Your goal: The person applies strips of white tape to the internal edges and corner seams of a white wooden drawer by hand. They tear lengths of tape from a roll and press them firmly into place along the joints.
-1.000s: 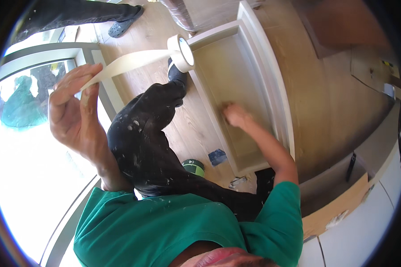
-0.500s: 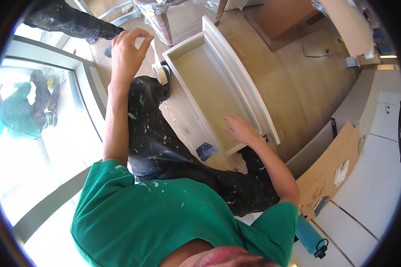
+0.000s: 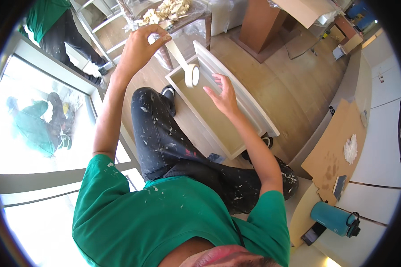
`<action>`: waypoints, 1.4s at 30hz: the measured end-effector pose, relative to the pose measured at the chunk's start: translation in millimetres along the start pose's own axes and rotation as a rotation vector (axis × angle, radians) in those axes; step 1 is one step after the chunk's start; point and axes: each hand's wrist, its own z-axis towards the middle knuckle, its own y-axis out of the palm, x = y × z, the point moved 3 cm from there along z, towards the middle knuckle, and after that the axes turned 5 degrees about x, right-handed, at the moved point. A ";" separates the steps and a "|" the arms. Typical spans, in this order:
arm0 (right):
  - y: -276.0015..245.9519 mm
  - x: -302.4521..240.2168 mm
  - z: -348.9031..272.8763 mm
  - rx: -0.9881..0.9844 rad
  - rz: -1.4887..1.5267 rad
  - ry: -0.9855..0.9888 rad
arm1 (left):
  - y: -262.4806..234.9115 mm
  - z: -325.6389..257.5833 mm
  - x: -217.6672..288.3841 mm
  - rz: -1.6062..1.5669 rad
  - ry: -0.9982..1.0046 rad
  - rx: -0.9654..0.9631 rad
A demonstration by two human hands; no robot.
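My left hand (image 3: 140,49) is raised over the floor, thumb and fingers pinching the loose end of a strip of masking tape. From that strip hangs the cream tape roll (image 3: 192,76), in the air above the far end of a pale drawer (image 3: 253,105). To the right of the roll is my right hand (image 3: 225,97), its fingers spread and nothing in them, apart from the tape. The drawer lies on the floor with its inside facing up, beside my paint-spotted trouser leg (image 3: 158,129).
Another person's dark trousers (image 3: 69,40) show at upper left by a metal ladder (image 3: 91,29). A plastic-covered chair (image 3: 200,20) holds crumpled tape. A glass door (image 3: 75,124) runs along my left. On the right are cardboard (image 3: 329,151) and a teal bottle (image 3: 332,218).
The tape roll has swung right, from beside my foot to above the drawer. My right hand has risen from the drawer's near end toward it. The view has shifted too.
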 end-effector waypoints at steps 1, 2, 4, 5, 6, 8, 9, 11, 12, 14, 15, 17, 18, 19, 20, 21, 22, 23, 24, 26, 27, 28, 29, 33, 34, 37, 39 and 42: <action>6.5 -3.6 -0.4 0.023 0.028 -0.028 | -2.9 2.9 6.1 -0.007 0.010 -0.018; 12.1 -8.9 -3.4 0.045 0.053 -0.058 | -4.9 5.7 12.0 -0.016 0.020 -0.035; 29.2 -16.8 -13.2 0.099 0.074 -0.079 | -4.1 10.4 19.5 0.001 0.041 -0.079; 37.3 -20.4 -21.9 0.133 0.059 -0.068 | -2.5 12.4 23.8 0.023 0.037 -0.104; 43.8 -18.2 -27.5 0.168 0.044 -0.055 | 0.6 14.2 27.1 0.045 0.033 -0.129; 51.8 -7.0 -35.4 0.143 0.081 0.024 | 7.5 17.2 28.8 0.053 -0.021 -0.187; 49.5 3.8 -42.9 0.085 0.082 0.116 | 12.6 19.3 27.2 0.054 -0.047 -0.217; 49.5 12.6 -51.7 0.094 0.152 0.154 | 27.8 21.6 -2.4 0.073 0.001 -0.247; 46.4 18.5 -53.9 0.095 0.090 0.144 | 38.8 22.9 -21.1 0.079 0.026 -0.261; 42.1 33.6 -57.8 0.079 -0.034 0.133 | 71.2 15.3 -76.0 -0.065 -0.073 -0.377; 47.7 40.2 -59.5 0.065 -0.040 0.114 | 86.9 6.7 -114.5 -0.113 -0.158 -0.430; 53.7 55.9 -64.8 0.070 -0.093 0.050 | 129.7 -8.0 -181.7 -0.177 -0.263 -0.520; 50.6 62.5 -67.0 0.085 -0.129 0.020 | 154.6 -12.5 -207.1 -0.183 -0.284 -0.562; 51.0 68.8 -67.5 0.049 -0.155 0.026 | 176.8 -18.0 -230.6 -0.182 -0.309 -0.604; 53.2 73.3 -68.2 0.011 -0.177 0.031 | 198.4 -25.8 -252.4 -0.187 -0.300 -0.639; 60.2 73.7 -68.9 -0.034 -0.186 0.031 | 209.8 -37.4 -274.1 -0.182 -0.301 -0.670; 65.0 79.9 -70.3 -0.135 -0.246 0.083 | 223.3 -41.0 -281.9 -0.195 -0.293 -0.705; 70.3 85.9 -70.8 -0.237 -0.302 0.136 | 236.1 -46.8 -291.3 -0.163 -0.319 -0.769; 77.1 93.2 -68.4 -0.340 -0.356 0.186 | 246.4 -48.9 -300.9 -0.200 -0.337 -0.750; 98.2 107.6 -66.7 -0.371 -0.362 0.231 | 267.2 -71.2 -328.6 -0.268 -0.396 -0.713; 111.9 115.5 -66.3 -0.390 -0.362 0.251 | 276.9 -84.1 -344.9 -0.224 -0.443 -0.717; 121.3 131.3 -67.8 -0.419 -0.399 0.284 | 292.5 -86.8 -342.9 -0.153 -0.390 -0.738; 130.7 150.4 -69.5 -0.444 -0.439 0.320 | 304.9 -87.0 -331.1 -0.084 -0.330 -0.757; 187.0 182.9 -55.9 -0.613 -0.386 0.444 | 330.7 -116.8 -370.0 0.135 0.051 -0.769; 200.7 191.0 -54.6 -0.634 -0.413 0.465 | 338.5 -124.4 -374.5 0.189 0.157 -0.762; 236.3 215.1 -53.2 -0.661 -0.459 0.464 | 358.4 -145.4 -392.8 0.348 0.066 -0.820; 249.4 236.1 -48.0 -0.596 -0.457 0.384 | 365.1 -142.0 -385.3 0.296 -0.021 -0.695; 260.1 252.4 -39.9 -0.701 -0.445 0.419 | 356.4 -138.9 -371.1 0.237 -0.087 -0.564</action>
